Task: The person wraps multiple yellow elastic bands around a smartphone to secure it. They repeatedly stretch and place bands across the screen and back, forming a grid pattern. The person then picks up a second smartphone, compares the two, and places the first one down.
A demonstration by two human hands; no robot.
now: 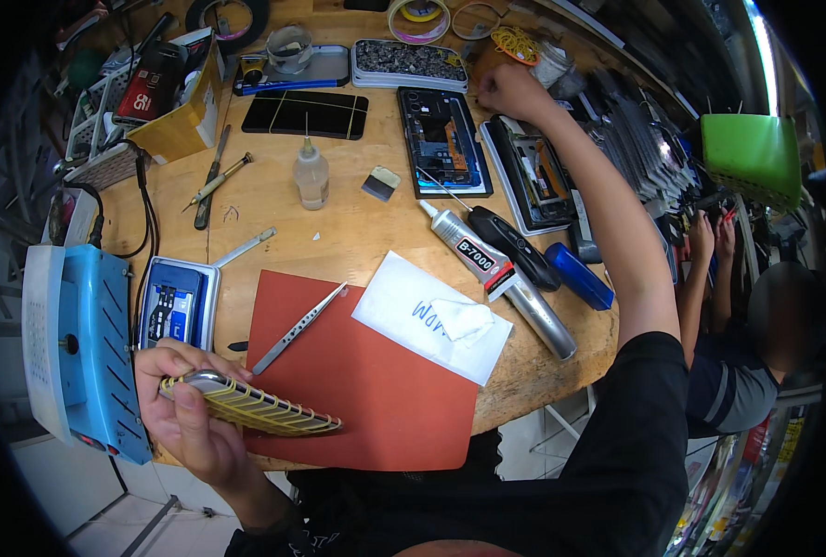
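In my left hand (195, 418), closed round one end, is a phone (264, 407) wound with several yellow rubber bands. It is tilted above a reddish-brown mat (376, 399). My right arm stretches to the far side of the table. There my right hand (513, 91) has its fingers curled in beside an orange container (493, 58) topped with yellow rubber bands (515, 44); whatever its fingertips hold is hidden. Metal tweezers (299, 328) lie on the mat, next to a white paper (403, 311) with a crumpled tissue (464, 320) on it.
Right of the paper lie a glue tube (468, 249), a black electric tool (510, 243) and a blue block (578, 276). Opened phones (442, 139) sit farther back. A dropper bottle (311, 176) stands mid-table. At left is a blue machine (102, 343). Another person (733, 371) works at right.
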